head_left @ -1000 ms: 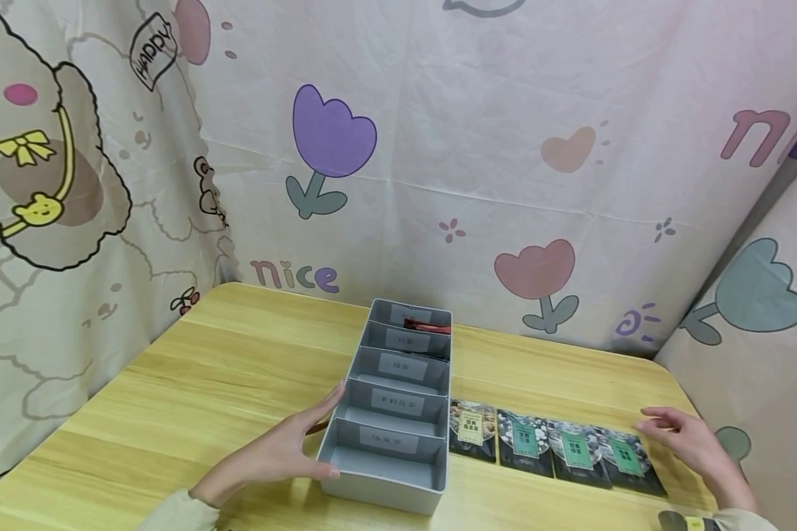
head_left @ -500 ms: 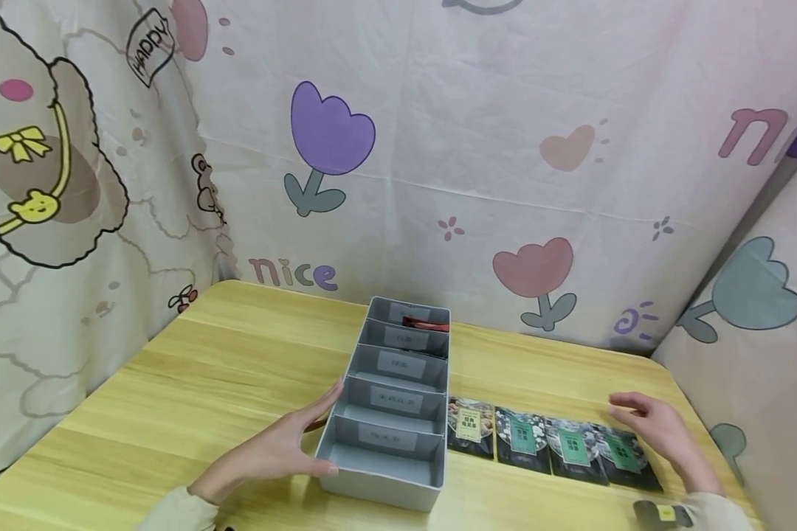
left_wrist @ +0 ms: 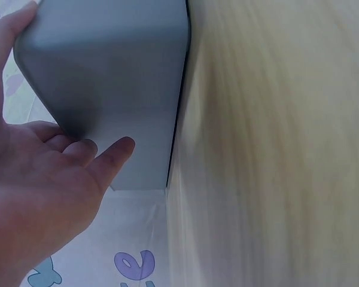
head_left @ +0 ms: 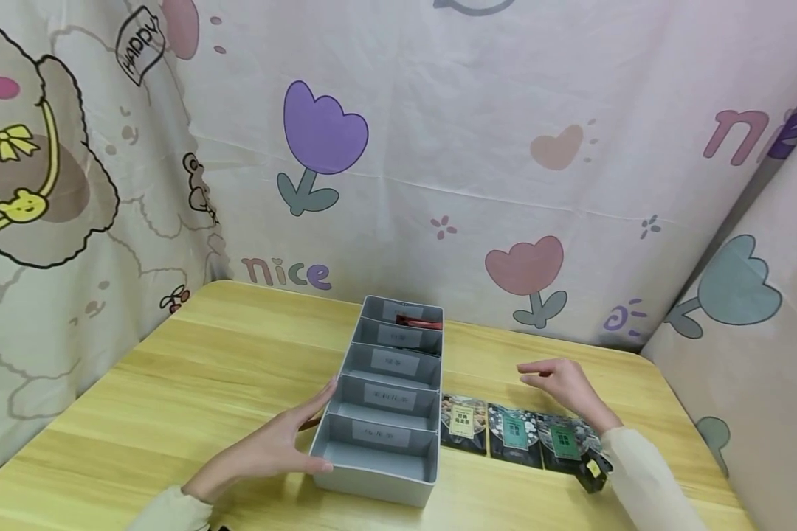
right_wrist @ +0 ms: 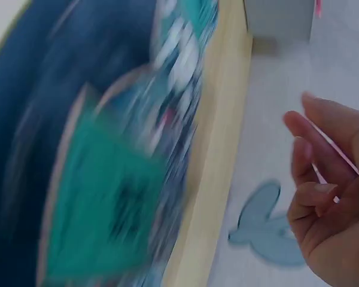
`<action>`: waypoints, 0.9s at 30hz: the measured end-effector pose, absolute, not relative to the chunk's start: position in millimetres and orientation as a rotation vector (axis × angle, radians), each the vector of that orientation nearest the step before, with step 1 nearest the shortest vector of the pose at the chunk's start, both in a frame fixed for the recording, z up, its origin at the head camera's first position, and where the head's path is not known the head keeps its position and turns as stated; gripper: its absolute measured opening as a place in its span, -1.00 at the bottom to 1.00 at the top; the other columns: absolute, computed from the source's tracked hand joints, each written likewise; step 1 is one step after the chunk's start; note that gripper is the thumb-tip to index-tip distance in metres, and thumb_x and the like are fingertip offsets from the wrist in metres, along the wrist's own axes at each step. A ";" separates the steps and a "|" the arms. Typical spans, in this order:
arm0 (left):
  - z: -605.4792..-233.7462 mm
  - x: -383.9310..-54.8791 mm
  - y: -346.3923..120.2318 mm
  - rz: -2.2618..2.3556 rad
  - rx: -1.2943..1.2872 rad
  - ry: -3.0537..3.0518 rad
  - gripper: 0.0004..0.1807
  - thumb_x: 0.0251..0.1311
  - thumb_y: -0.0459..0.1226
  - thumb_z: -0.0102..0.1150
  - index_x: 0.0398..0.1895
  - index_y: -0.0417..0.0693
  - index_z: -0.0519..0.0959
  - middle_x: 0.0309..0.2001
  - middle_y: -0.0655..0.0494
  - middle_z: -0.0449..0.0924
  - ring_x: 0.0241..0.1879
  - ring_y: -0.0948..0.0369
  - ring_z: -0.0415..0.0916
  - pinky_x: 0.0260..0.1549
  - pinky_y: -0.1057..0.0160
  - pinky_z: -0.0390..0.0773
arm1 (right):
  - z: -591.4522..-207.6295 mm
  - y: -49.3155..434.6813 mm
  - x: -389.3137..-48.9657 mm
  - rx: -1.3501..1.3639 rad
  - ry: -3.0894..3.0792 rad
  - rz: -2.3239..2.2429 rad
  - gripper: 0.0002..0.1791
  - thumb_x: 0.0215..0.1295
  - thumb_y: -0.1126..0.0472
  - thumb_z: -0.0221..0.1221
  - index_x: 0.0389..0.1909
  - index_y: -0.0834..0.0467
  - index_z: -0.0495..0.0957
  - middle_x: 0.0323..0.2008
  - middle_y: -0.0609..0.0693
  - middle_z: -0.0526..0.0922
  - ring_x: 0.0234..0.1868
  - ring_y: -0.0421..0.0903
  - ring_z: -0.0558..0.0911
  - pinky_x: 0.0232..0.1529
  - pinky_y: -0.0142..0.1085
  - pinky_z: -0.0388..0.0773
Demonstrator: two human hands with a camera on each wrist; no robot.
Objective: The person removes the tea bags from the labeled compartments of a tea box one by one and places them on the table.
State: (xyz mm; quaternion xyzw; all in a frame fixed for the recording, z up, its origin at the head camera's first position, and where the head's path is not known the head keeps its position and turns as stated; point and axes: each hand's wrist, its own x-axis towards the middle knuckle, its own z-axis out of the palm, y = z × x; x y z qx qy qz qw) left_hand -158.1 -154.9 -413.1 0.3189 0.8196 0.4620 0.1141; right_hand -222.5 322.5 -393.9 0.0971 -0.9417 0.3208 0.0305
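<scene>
A long grey storage box (head_left: 375,487), split into several labelled compartments, stands on the table. My left hand (head_left: 272,442) touches its near left part, fingers spread along the side and the thumb at the near corner. In the left wrist view, the fingertips of the left hand (left_wrist: 42,179) lie against the box's outer wall (left_wrist: 131,89). Right of the box, a row of dark tea packets includes a yellow-labelled one (head_left: 463,424) and green-labelled ones (head_left: 514,435). Above the row's right part hovers my right hand (head_left: 564,387), loosely curled and holding nothing. The right sleeve covers the row's right end.
Red sticks or sachets (head_left: 418,322) lie in the box's farthest compartment. A dark strap with a yellow patch (head_left: 594,472) is at my right wrist. A patterned curtain (head_left: 412,147) hangs behind the wooden table (head_left: 239,346).
My right hand has moved left from beyond the right end of the packet row to above it. The left hand has stayed at the box.
</scene>
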 end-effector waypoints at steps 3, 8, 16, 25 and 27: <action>-414.0 -157.8 -154.5 1.348 0.933 2.408 0.21 0.01 -0.09 0.43 0.54 -0.11 -0.23 0.48 -0.32 -0.27 0.30 -0.39 0.05 0.12 -0.46 0.09 | -391.0 303.5 -229.2 0.249 -2.824 1.180 -0.66 0.29 0.14 0.26 -0.01 0.25 0.66 -0.03 0.16 0.67 -0.02 0.11 0.64 0.00 0.02 0.55; -414.6 -158.6 -154.7 1.343 0.941 2.422 0.21 0.00 -0.08 0.43 0.55 -0.08 -0.23 0.48 -0.29 -0.26 0.31 -0.39 0.05 0.13 -0.46 0.09 | -386.4 266.1 -235.6 0.230 -2.714 1.456 -0.64 0.28 0.11 0.27 0.02 0.20 0.65 0.01 0.12 0.65 0.04 0.09 0.61 0.08 0.02 0.51; -416.3 -162.8 -155.5 1.344 0.971 2.405 0.20 0.01 -0.12 0.44 0.53 -0.17 -0.23 0.48 -0.30 -0.27 0.30 -0.38 0.08 0.12 -0.46 0.11 | -385.7 225.2 -243.3 0.352 -2.671 1.589 -0.62 0.23 0.11 0.31 0.03 0.18 0.66 0.05 0.08 0.64 0.12 0.05 0.56 0.10 0.00 0.50; -414.1 -161.1 -155.4 1.359 0.955 2.398 0.21 0.01 -0.12 0.44 0.54 -0.16 -0.23 0.47 -0.35 -0.28 0.30 -0.40 0.06 0.12 -0.47 0.08 | -390.7 198.8 -251.6 0.534 -2.711 1.402 -0.68 0.14 0.13 0.38 -0.06 0.09 0.72 -0.01 0.00 0.66 -0.19 -0.09 0.56 -0.40 -0.28 0.47; -413.6 -160.6 -155.3 1.364 0.953 2.398 0.21 0.01 -0.12 0.44 0.54 -0.15 -0.23 0.47 -0.35 -0.27 0.30 -0.40 0.05 0.11 -0.48 0.08 | -391.6 194.5 -253.0 0.567 -2.707 1.385 -0.69 0.15 0.15 0.37 -0.06 0.10 0.72 -0.02 0.01 0.66 -0.17 -0.10 0.57 -0.33 -0.27 0.51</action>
